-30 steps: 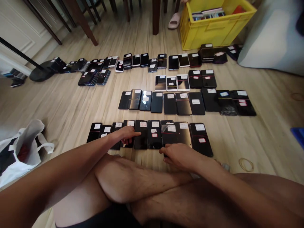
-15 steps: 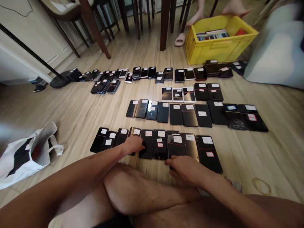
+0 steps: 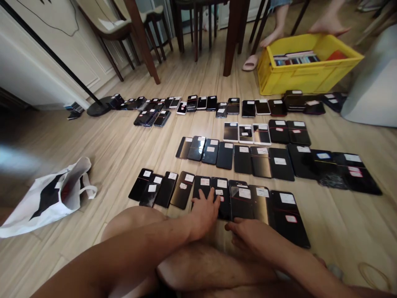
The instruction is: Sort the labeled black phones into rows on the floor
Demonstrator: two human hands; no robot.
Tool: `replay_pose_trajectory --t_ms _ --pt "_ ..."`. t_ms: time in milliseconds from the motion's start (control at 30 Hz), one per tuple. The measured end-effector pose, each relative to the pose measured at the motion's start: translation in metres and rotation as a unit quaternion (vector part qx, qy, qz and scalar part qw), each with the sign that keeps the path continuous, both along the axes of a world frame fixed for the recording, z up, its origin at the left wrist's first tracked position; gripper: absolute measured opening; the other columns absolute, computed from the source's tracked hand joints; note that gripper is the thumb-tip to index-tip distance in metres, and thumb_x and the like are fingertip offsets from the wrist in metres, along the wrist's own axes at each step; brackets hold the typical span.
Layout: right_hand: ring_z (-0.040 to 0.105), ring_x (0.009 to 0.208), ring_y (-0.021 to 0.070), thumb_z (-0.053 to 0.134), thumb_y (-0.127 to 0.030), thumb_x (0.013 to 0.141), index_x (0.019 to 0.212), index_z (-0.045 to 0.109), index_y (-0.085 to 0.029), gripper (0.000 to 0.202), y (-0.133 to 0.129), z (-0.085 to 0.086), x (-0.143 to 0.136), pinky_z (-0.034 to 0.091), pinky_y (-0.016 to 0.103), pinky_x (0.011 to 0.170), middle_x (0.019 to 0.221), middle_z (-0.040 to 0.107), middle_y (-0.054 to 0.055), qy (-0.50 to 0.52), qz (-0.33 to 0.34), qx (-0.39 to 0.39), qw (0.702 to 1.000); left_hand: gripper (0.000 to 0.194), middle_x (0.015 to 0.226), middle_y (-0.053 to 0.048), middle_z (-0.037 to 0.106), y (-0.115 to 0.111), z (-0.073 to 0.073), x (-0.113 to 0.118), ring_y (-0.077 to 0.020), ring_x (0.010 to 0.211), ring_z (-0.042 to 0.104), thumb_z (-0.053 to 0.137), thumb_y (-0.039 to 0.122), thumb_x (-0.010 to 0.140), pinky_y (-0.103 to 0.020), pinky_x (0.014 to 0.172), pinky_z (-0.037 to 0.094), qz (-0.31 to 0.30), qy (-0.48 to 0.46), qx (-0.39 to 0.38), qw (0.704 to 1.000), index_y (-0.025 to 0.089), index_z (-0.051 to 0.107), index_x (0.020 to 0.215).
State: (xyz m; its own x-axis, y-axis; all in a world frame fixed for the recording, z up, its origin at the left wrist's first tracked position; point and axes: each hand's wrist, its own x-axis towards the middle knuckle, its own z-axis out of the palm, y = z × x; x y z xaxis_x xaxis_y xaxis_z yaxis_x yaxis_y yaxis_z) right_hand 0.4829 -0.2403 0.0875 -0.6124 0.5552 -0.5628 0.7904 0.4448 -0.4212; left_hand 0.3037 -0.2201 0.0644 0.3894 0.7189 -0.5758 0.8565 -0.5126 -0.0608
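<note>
Phones (image 3: 196,187) up front lie flat, black; white labels (image 3: 204,181) mark them.

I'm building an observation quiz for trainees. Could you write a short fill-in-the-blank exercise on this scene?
1. The crate is coloured ____.
2. The white bag rests directly on the ____.
3. The hand spread over the nearest phones is the person's ____ one.
Missing words: yellow; floor; left.
</note>
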Motion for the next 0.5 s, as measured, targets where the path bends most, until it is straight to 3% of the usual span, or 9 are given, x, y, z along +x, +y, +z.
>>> replay_pose_trajectory --t_ms 300,500 --pt "0.075 0.098 0.0323 0.053 -0.012 0.095 0.121 0.074 -0.016 0.034 0.003 0.018 -0.007 0.050 0.034 0.074 0.110 0.075 0.015 -0.040 0.016 -0.015 0.999 0.071 0.174 -0.013 0.016 -0.007 -0.005 0.002 -0.0512 0.150 0.034 0.045 0.020 0.097 -0.058 0.090 0.060 -0.001 0.006 0.029 1.000 0.022 0.027 0.166" --pt "0.075 0.101 0.0361 0.057 -0.014 0.094 0.123 0.075 -0.014 0.034 0.002 0.018 -0.011 0.055 0.039 0.080 0.112 0.076 0.018 -0.041 0.024 -0.014 0.999 0.069 0.174 -0.013 0.018 -0.004 -0.004 0.005 -0.0515 0.147 0.037 0.044 0.021 0.098 -0.064 0.096 0.056 0.011 0.009 0.012 1.000 0.022 0.030 0.165"
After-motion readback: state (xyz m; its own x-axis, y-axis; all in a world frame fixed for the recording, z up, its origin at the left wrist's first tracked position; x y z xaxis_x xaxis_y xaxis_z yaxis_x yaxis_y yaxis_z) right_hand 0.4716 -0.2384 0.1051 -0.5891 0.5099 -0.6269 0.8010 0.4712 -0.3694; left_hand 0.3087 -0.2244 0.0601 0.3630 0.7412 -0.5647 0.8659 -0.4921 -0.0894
